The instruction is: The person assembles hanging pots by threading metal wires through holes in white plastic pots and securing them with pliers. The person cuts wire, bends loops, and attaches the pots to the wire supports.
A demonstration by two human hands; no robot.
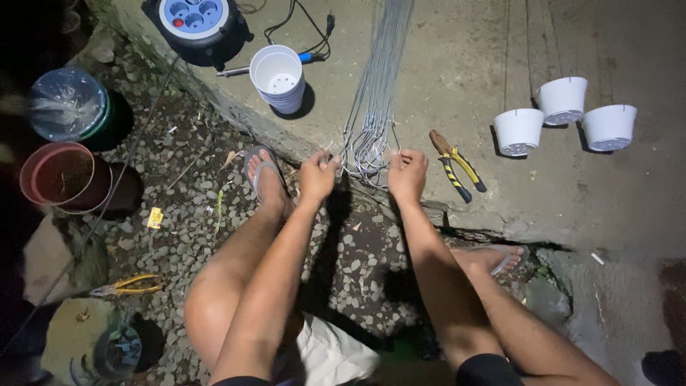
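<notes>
A bundle of thin grey wires (377, 86) lies on the concrete slab (457, 78), its hooked ends (364, 154) gathered near the slab's edge. My left hand (318, 176) pinches a wire hook at the left of the bundle. At the bundle's right side, my right hand (407, 174) is closed around a wire end. Yellow-and-black pliers (456, 166) lie just right of my right hand.
A stack of white pots (279, 77) and a cable reel with sockets (196, 25) sit at the back. Three white pots with wire hangers (563, 114) stand at right. Gravel (179, 186), buckets (61, 171) and second pliers (125, 286) lie left.
</notes>
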